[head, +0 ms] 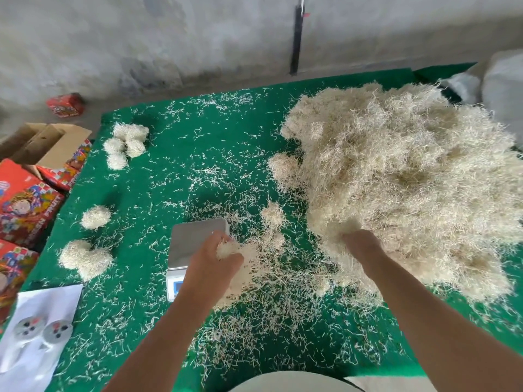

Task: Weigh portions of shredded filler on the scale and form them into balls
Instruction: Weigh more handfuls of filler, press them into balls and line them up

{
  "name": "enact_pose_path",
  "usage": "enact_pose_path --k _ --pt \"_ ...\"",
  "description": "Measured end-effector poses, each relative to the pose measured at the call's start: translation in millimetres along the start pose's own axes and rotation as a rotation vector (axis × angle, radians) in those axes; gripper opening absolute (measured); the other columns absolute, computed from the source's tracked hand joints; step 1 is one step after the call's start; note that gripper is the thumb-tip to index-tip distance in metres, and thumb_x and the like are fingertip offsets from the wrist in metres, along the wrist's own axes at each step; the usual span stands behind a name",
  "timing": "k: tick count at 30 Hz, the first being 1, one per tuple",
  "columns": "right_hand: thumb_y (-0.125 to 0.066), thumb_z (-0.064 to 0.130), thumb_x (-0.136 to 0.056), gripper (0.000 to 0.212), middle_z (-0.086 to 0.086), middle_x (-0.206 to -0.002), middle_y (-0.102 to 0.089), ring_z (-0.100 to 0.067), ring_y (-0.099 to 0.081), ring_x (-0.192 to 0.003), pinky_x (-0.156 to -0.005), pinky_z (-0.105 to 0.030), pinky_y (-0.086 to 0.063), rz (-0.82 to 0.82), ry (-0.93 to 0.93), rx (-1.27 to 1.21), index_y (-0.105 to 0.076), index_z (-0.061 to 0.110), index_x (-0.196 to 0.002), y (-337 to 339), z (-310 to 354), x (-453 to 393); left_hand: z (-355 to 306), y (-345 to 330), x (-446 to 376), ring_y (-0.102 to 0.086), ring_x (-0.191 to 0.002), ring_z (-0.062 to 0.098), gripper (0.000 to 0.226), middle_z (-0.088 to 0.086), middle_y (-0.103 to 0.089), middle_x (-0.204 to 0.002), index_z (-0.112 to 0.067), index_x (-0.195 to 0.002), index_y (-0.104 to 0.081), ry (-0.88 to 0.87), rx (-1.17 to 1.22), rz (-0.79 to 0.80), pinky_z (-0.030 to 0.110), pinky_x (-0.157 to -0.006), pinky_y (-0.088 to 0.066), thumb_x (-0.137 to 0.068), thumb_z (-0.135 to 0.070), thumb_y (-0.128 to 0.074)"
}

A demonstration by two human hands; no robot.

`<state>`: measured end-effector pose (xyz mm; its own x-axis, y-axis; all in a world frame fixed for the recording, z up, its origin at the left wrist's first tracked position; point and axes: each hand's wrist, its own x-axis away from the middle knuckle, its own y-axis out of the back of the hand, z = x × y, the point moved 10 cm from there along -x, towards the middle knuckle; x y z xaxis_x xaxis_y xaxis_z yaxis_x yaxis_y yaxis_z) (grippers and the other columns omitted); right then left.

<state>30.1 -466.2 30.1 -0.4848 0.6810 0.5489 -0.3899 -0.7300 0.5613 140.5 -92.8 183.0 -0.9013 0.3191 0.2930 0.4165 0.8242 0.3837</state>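
Left hand grips a filler tuft over the scale, pan bare. Right hand is buried in the pile; grip unclear. Risk: strands spill off the pan's right edge, skewing weight.

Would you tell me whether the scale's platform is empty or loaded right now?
Empty: the steel platform shows bare metal; the left hand holds a tuft of filler over its edge.
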Motion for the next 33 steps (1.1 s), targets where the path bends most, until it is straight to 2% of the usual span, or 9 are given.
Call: enact_pose_path --k 3,6,11,15,18,21,25,30,33 --pt "-0.067 0.016 -0.098 0.042 -0.010 -0.099 -0.071 -0.024 -0.068 -0.077 -0.061 -0.032 -0.056 0.037 0.014 0.042 -0.059 0.002 -0.137 -6.4 -17.1 6.0 0.8 10.5 0.1 -0.039 -0.045 0.012 0.054 -0.003 -0.069 -0.068 -0.058 -0.104 -0.069 0.017 0.071 -0.060 0.022 -0.041 -0.031 -0.092 -0.005 -0.065" --pt "-0.066 0.008 -0.093 0.038 0.000 -0.078 -0.068 -0.011 -0.055 -0.050 -0.038 -0.019 -0.040 -0.060 0.022 0.059 -0.064 0.007 -0.131 8.6 -29.2 8.8 -3.4 20.8 2.6 -0.046 -0.056 0.023 0.035 0.000 -0.077 -0.078 -0.041 -0.090 -0.078 0.040 0.136 -0.117 0.034 -0.050 -0.041 -0.091 -0.008 -0.067" --pt "-0.065 0.003 -0.091 0.052 -0.012 -0.107 -0.068 -0.024 -0.070 -0.076 -0.049 -0.028 -0.053 -0.115 0.105 0.149 -0.055 0.009 -0.142 19.5 -20.1 25.6 -8.9 38.2 12.8 -0.059 -0.077 0.037 0.021 0.035 -0.066 -0.095 -0.016 -0.089 -0.079 0.072 0.345 -0.173 0.052 -0.070 -0.047 -0.088 -0.001 -0.064" --pt "-0.054 0.045 -0.105 0.052 0.008 -0.153 -0.049 -0.017 -0.058 -0.131 -0.108 -0.039 -0.049 -0.138 0.506 0.145 -0.045 0.026 -0.153 0.3 50.9 84.7 -23.2 36.0 19.1 -0.067 -0.066 0.029 0.017 0.021 -0.071 -0.082 -0.006 -0.097 -0.073 0.066 0.429 -0.201 0.036 -0.056 -0.054 -0.088 0.001 -0.061" --pt "-0.034 0.056 -0.109 0.044 0.018 -0.124 -0.064 -0.022 -0.075 -0.095 -0.078 -0.025 -0.060 0.148 0.777 0.228 -0.047 0.037 -0.147 -59.2 84.9 134.0 -45.6 33.5 19.3 -0.061 -0.070 0.032 0.019 0.016 -0.064 -0.080 -0.015 -0.080 -0.072 0.006 0.467 -0.180 0.038 -0.059 -0.050 -0.086 -0.001 -0.061" --pt "-0.041 0.048 -0.107 0.026 0.007 -0.090 -0.071 -0.012 -0.065 -0.072 -0.069 -0.034 -0.058 0.287 0.800 0.393 -0.065 0.040 -0.113 -106.8 70.4 146.7 -70.2 42.1 19.5 -0.068 -0.069 0.024 0.029 0.003 -0.068 -0.071 -0.016 -0.074 -0.070 -0.086 0.458 -0.183 0.036 -0.065 -0.054 -0.088 0.006 -0.058" --pt "-0.023 0.069 -0.102 0.068 0.015 -0.055 -0.060 0.002 -0.042 -0.037 -0.055 -0.026 -0.053 0.295 0.703 0.391 -0.076 0.027 -0.098 -115.4 39.4 140.8 -89.4 78.3 23.8 -0.062 -0.057 -0.010 0.025 -0.024 -0.065 -0.060 -0.017 -0.083 -0.060 -0.178 0.367 -0.340 0.011 -0.054 -0.048 -0.095 0.004 -0.056" --pt "-0.037 0.061 -0.105 0.060 0.006 -0.066 -0.067 -0.002 -0.051 -0.051 -0.050 -0.014 -0.042 0.087 0.327 -0.056 -0.075 0.019 -0.087 -59.1 27.7 111.6 -78.2 104.7 22.4 -0.063 -0.060 -0.012 0.019 -0.008 -0.066 -0.081 -0.015 -0.092 -0.064 -0.153 0.329 -0.418 0.006 -0.053 -0.046 -0.098 0.001 -0.056" --pt "-0.031 0.058 -0.110 0.061 0.012 -0.049 -0.048 -0.005 -0.035 -0.043 -0.044 -0.014 -0.036 0.085 0.524 -0.260 -0.075 0.021 -0.092 -40.7 92.7 142.8 -46.1 81.8 12.2 -0.069 -0.069 0.005 0.020 0.003 -0.070 -0.088 0.003 -0.113 -0.066 0.036 0.335 -0.313 0.020 -0.055 -0.054 -0.097 -0.005 -0.058"
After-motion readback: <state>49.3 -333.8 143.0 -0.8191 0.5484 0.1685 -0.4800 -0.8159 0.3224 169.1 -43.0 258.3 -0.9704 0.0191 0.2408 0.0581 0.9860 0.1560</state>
